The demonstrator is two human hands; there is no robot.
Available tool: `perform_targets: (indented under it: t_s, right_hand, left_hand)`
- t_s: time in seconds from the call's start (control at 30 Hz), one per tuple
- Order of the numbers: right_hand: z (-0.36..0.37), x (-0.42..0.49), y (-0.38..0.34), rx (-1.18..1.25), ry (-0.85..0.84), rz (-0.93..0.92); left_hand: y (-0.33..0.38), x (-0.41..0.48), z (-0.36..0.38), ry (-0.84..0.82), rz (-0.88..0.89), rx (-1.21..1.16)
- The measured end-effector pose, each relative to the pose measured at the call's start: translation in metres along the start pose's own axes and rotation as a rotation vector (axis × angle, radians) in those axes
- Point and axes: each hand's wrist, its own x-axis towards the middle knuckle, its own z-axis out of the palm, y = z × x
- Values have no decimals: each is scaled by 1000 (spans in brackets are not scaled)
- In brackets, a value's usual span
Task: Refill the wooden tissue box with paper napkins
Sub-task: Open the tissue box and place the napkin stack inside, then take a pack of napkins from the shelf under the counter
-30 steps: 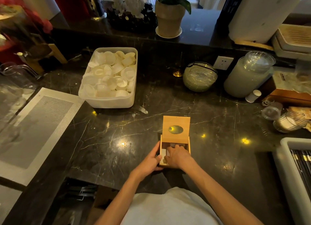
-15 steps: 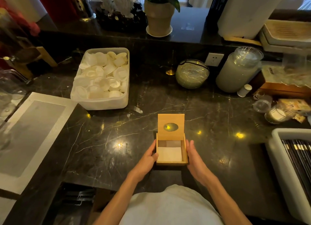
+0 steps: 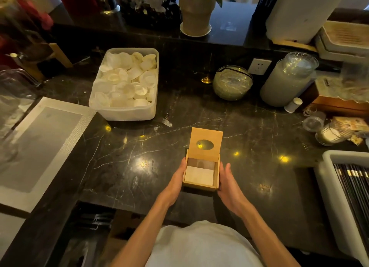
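Black marble with pale veins forms the surface, which reflects several small ceiling lights. The wooden tissue box sits at the near centre, its lid with an oval slot slid back toward 12 o'clock so the interior is exposed. White paper napkins lie flat inside, near the front wall.

The left hand rests flat against the box's 9 o'clock side, fingers straight and together. The right hand stands at the 3 o'clock side, palm facing the box, fingers extended and slightly spread; contact there cannot be confirmed. Neither hand is closed around anything.

At 11 o'clock from the box, a white plastic tub holds small white cups. At 9 o'clock lies a grey mat with a pale border. At 1 o'clock stand a round glass bowl, a wall socket and a tall stack of clear lids. At 3 o'clock a white bin holds dark chopsticks. A raised dark ledge at 12 o'clock carries a potted plant on a white saucer.
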Motion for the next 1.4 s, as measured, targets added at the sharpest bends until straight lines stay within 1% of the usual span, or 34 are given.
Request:
perform_targets:
  t_s: [0.07, 0.13, 0.17, 0.2, 0.23, 0.27, 0.3, 0.33, 0.37, 0.43, 0.47, 0.53, 0.57, 0.63, 0.7, 0.77, 0.83, 0.87, 0.97, 1.03, 1.13, 1.23, 1.3, 1.37, 1.4]
  right_hand:
    - [1, -1, 4, -35, 27, -18]
    - [6, -3, 11, -145, 86, -38]
    - [11, -3, 14, -261, 131, -53]
    - [17, -4, 17, -439, 192, -78]
    - [24, -7, 20, -660, 250, -146]
    - [30, -10, 23, -876, 292, -252]
    - [39, -14, 23, -1029, 296, -377]
    - [49, -15, 24, -1103, 249, -480]
    - [61, -18, 22, -1127, 168, -535]
    - [87, -17, 21, -1132, -23, -549]
    - [103, -15, 23, -1171, -116, -538]
    - [138, -8, 29, -1311, -262, -499]
    - [155, -4, 34, -1387, -308, -453]
    - [187, 6, 48, -1528, -353, -336]
    - [217, 13, 61, -1622, -372, -219]
    - [241, 13, 75, -1605, -348, -116]
    - [252, 17, 98, -1549, -264, -41]
    - [255, 18, 114, -1544, -205, -37]
    - [259, 20, 160, -1642, -15, -128]
    - [260, 25, 178, -1655, 97, -212]
    - [262, 30, 186, -1655, 209, -298]
    - [271, 28, 203, -1651, 359, -390]
    - [281, 29, 222, -1602, 459, -470]
    - [289, 28, 247, -1531, 485, -605]
    - [293, 28, 262, -1503, 448, -694]
  left_hand:
    - [-2, 0, 0, 11, -15, 14]
    - [-8, -4, -3, 9, -43, 66]
    - [-13, -5, -6, 4, -70, 120]
    - [-19, -8, -9, 13, -88, 185]
    - [-24, -12, -14, 36, -79, 259]
    - [-29, -18, -20, 70, -54, 351]
    - [-34, -25, -29, 112, -38, 470]
    - [-37, -34, -40, 171, -34, 599]
    - [-44, -42, -55, 250, -47, 740]
    - [-56, -63, -89, 381, -99, 969]
    - [-63, -74, -106, 430, -118, 1029]
    - [-71, -100, -138, 509, -138, 1071]
    - [-74, -112, -153, 540, -131, 1101]
    - [-81, -134, -181, 562, -139, 1170]
    - [-89, -152, -204, 591, -160, 1171]
    - [-100, -169, -225, 668, -179, 1138]
    - [-120, -184, -247, 733, -252, 1109]
    - [-135, -191, -257, 741, -284, 1092]
    - [-180, -199, -273, 736, -259, 1179]
    - [-199, -194, -272, 802, -229, 1246]
    - [-208, -187, -268, 908, -164, 1301]
    - [-218, -189, -271, 929, -101, 1361]
    - [-225, -188, -273, 959, -49, 1357]
    - [-236, -185, -270, 1004, 26, 1364]
    - [-247, -182, -265, 1000, 91, 1383]
